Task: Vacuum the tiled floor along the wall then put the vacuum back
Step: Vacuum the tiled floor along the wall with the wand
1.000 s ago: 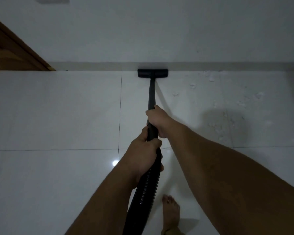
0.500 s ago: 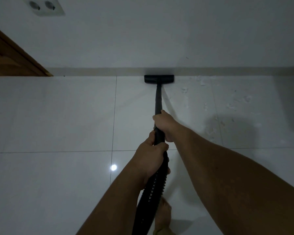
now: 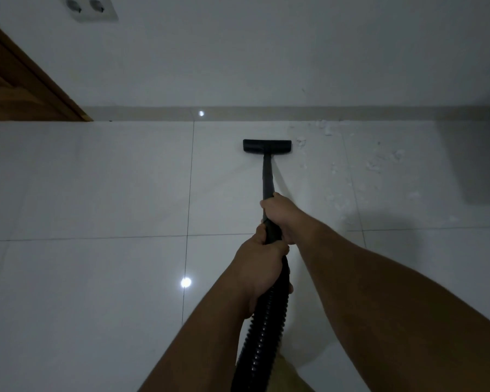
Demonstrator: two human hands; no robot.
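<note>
Pulled back from the skirting since half a second ago, the vacuum head now sits flat on the tiled floor with a strip of bare tile between it and the baseboard, where before it was pressed right against the wall; the double socket at 11 o'clock also shows more fully than it did. From the head, the black wand runs straight toward 6 o'clock into both hands. Higher on the wand, the right hand is clenched around it, fingers wrapped from the right side. Just below and touching it, the left hand grasps the point where the wand meets the ribbed black hose, which continues down to the bottom edge at 6 o'clock between the two bare forearms. White crumbs of debris lie scattered on the tiles at 1 to 2 o'clock of the head, some just beside its right end, more near the baseboard. At 9 to 10 o'clock a wooden door frame meets the floor. One bright light spot reflects off the tile at 7 o'clock, and another smaller one shows on the baseboard.
</note>
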